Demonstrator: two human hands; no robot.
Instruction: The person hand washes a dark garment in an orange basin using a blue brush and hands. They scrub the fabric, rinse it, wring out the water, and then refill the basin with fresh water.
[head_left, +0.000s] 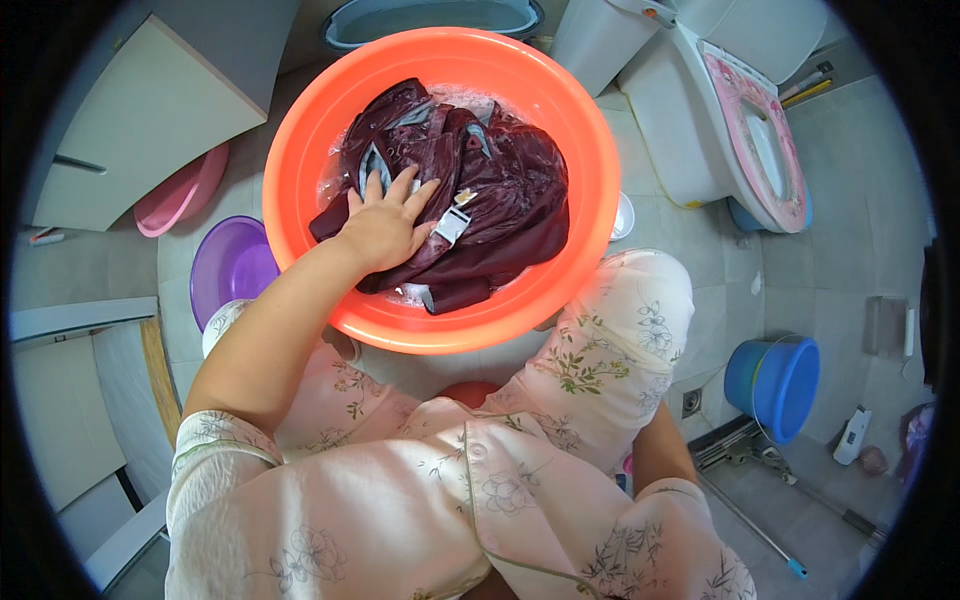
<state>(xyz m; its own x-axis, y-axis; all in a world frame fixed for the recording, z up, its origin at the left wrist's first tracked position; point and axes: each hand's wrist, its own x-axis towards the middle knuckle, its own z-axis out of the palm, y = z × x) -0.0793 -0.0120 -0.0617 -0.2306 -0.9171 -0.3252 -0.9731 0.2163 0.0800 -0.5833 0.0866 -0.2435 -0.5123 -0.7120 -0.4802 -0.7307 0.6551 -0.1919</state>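
My left hand (386, 225) lies with its fingers spread on a wet dark maroon garment (517, 187), at its left side. The garment has light blue lining and sits in soapy water inside a large orange plastic basin (442, 330). A white side-release buckle (451, 224) lies on the cloth beside my left thumb. My right hand is hidden; only the right forearm shows, passing down behind my right knee.
A purple basin (234, 262) and a pink basin (184, 191) stand at the left. A filled tub (435, 19) is beyond the orange basin. At the right are a toilet (675, 112), a blue bucket (780, 386) and a pole (750, 521) on the floor.
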